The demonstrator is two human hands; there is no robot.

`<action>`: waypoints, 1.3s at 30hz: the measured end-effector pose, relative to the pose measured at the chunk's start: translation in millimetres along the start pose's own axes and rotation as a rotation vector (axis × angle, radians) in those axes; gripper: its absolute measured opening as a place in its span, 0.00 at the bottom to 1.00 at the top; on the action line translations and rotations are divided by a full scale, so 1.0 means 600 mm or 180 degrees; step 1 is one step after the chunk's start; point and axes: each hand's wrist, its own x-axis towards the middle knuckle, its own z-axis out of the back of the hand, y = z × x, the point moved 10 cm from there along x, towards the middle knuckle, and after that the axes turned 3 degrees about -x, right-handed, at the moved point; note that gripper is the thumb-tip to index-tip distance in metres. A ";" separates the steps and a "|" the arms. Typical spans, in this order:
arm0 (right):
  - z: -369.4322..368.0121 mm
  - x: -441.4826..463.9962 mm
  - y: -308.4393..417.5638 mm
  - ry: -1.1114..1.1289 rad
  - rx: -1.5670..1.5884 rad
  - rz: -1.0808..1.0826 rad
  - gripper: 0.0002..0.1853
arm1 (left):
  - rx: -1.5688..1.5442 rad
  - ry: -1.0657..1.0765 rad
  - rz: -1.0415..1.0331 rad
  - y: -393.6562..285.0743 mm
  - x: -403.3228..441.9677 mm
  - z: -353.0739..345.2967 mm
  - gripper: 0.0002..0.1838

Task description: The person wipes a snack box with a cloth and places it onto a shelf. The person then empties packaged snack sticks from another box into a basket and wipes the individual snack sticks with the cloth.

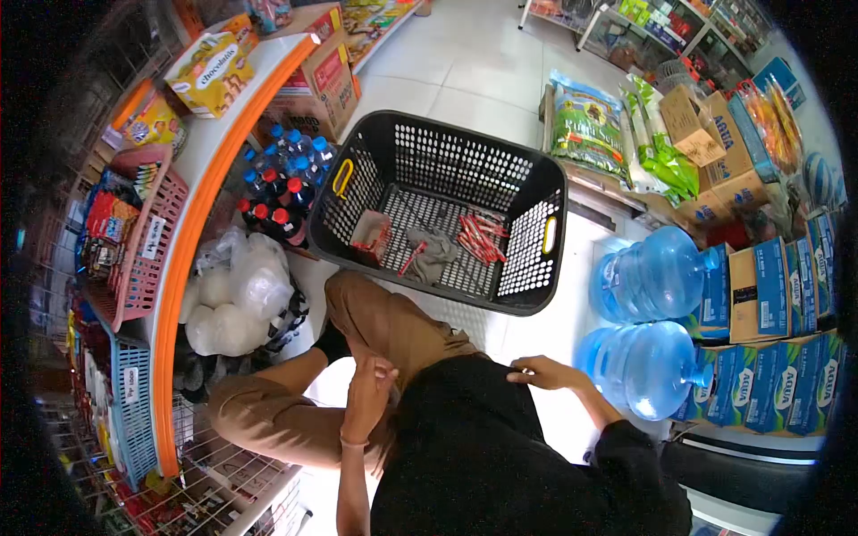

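Note:
A black perforated basket (456, 147) stands on the floor in front of my legs. Inside it lie a small open box (371, 236), a grey cloth (433, 256) and a bunch of red-and-white sticks (483, 237); one more such stick rests by the cloth. My left hand (371, 386) is over my lap beside my brown trousers, its fingers curled together; whether anything is between them is too small to tell. My right hand (543, 372) is at the right side of my black shirt, fingers apart, holding nothing.
On the left are an orange-edged shelf (223, 179), bottles with blue and red caps (286, 170) and white plastic bags (237, 299). Two large blue water jugs (648, 272) lie at the right, beside stacked blue cartons (773, 380). A green sack (585, 125) is at the back right.

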 end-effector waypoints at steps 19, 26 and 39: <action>0.211 -0.119 0.121 -0.4345 -0.0782 0.0536 0.05 | -0.0746 -0.2538 -0.0639 -0.142 -0.042 0.280 0.06; 0.210 0.114 0.187 -0.2515 -0.1081 0.1283 0.16 | -0.0560 -0.2124 -0.0586 -0.122 0.109 0.194 0.07; 0.100 0.314 0.136 0.0196 0.0037 0.1485 0.39 | 0.1840 -0.0437 -0.0998 0.007 0.322 -0.061 0.16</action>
